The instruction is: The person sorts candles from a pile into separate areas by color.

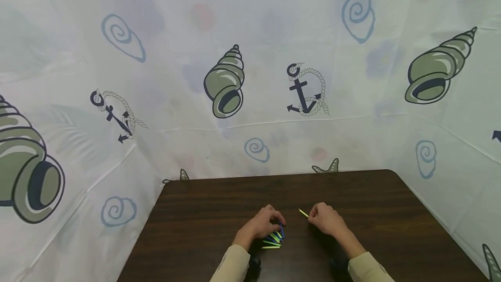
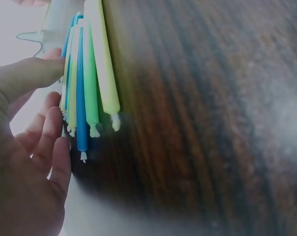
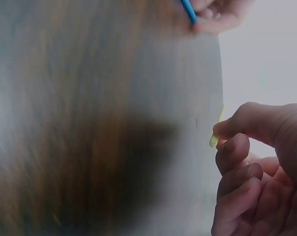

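Note:
On the brown table, thin birthday candles in yellow, green and blue lie in a fan, and a green candle and a pale yellow candle are among them. At the fan's far edge my left hand has its thumb and index finger at a blue candle, seeming to pinch it. Its other fingers are loosely bent beside the fan in the left wrist view. To the right, my right hand pinches a yellow candle between thumb and index finger, above the table; its far end points left.
The dark wood table reaches back to a white cloth printed with shells and anchors, which also hangs along both sides. Dark shadows fall on the tabletop under both forearms.

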Demonstrator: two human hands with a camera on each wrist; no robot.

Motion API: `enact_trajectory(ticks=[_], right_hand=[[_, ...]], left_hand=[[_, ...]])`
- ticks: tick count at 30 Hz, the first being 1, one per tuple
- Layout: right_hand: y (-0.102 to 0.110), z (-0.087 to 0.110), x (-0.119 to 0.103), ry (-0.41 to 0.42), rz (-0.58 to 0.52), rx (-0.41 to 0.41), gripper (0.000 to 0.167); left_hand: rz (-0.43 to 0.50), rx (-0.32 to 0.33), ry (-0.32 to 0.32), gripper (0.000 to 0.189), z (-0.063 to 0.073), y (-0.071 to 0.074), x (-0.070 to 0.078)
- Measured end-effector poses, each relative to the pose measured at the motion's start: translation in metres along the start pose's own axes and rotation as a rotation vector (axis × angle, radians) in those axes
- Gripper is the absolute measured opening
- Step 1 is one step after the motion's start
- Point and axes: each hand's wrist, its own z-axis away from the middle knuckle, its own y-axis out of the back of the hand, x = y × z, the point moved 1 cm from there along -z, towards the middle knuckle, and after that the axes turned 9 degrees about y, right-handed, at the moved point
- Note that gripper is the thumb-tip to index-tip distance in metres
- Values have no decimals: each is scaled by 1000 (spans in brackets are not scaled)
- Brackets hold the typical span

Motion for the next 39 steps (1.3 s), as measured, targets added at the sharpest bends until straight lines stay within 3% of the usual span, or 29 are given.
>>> enact_trajectory(ticks=[7,19,26,39], right_hand=[[14,-10,16,-8,-3,1,10],[14,-19,29,-52,8,3,10],[12,-17,30,-71,10,20,11],[8,-16,34,-60,-8,52,17]], left_hand=[[47,-30,18,13,-3,1,-4],[81,-78,16,15,-11,3,-13],[75,-87,36,13,-6,6,-3],[71,-78,48,13,-7,4,-4]])
